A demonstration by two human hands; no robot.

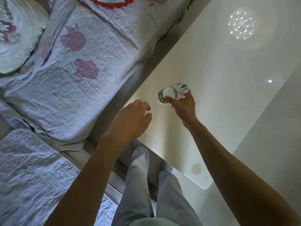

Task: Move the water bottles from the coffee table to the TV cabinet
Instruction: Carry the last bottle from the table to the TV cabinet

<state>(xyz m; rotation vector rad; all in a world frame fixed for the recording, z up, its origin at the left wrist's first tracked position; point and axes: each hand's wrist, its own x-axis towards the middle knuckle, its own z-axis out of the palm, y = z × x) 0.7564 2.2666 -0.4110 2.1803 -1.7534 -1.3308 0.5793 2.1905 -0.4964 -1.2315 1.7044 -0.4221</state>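
My right hand (184, 106) grips a clear plastic water bottle (171, 93) with a white and green label. The bottle is tilted, its base end pointing left, just above the glossy white coffee table (211, 70). My left hand (135, 119) hovers over the table's left edge, a short way left of the bottle. Its fingers are loosely curled and hold nothing. No other bottle is in view. The TV cabinet is not in view.
A sofa with a quilted white cover printed with purple flowers (73, 67) runs along the left, close to the table's edge. My legs in light trousers (156, 185) stand at the table's near corner. A ceiling lamp's reflection (241, 23) shines on the tabletop.
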